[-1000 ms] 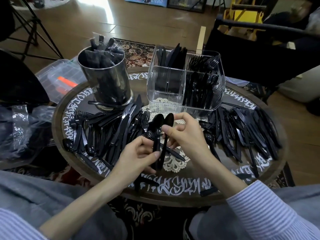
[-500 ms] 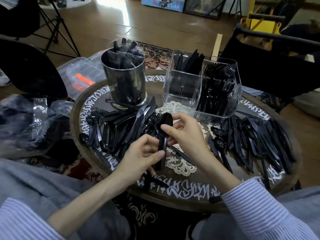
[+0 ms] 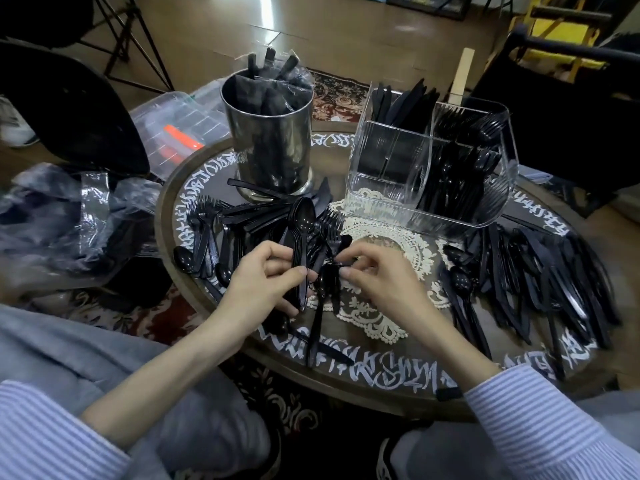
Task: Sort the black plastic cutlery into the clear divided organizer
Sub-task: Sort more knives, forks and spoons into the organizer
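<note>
Black plastic everywhere in the head view, basically. Left hand [image 3: 266, 278] comes in from the lower left with the forearm bare and a striped sleeve [image 3: 52, 431] pushed back, fingers curled round a stack of spoons [image 3: 302, 244]. The stack stands nearly upright, bowls at the top, handles down in the fist, thumb pressed across the front.

Right hand [image 3: 375, 278] reaches in from the lower right, wrist bent inward, fingertips pinching at a single spoon [image 3: 323, 292] that lies on the table just beside the left thumb, its handle running back toward the near edge. Index and thumb look closed on its bowl end, though it's dark there so I can't tell exactly where they meet.

Clear divided organizer [image 3: 429, 168] sits at the far right of the round table [image 3: 398, 382], well apart from both hands. Its back left section has knives standing in it, the right side is packed with forks, and the front left section looks bare.

Loose cutlery pile [image 3: 242, 226] is spread left of the hands, and a second pile [image 3: 540, 275], mostly knives, fans out on the right. A metal canister [image 3: 270, 140] stuffed with bagged cutlery stands at the far left, and a lace doily [image 3: 384, 258] lies under the right hand.
</note>
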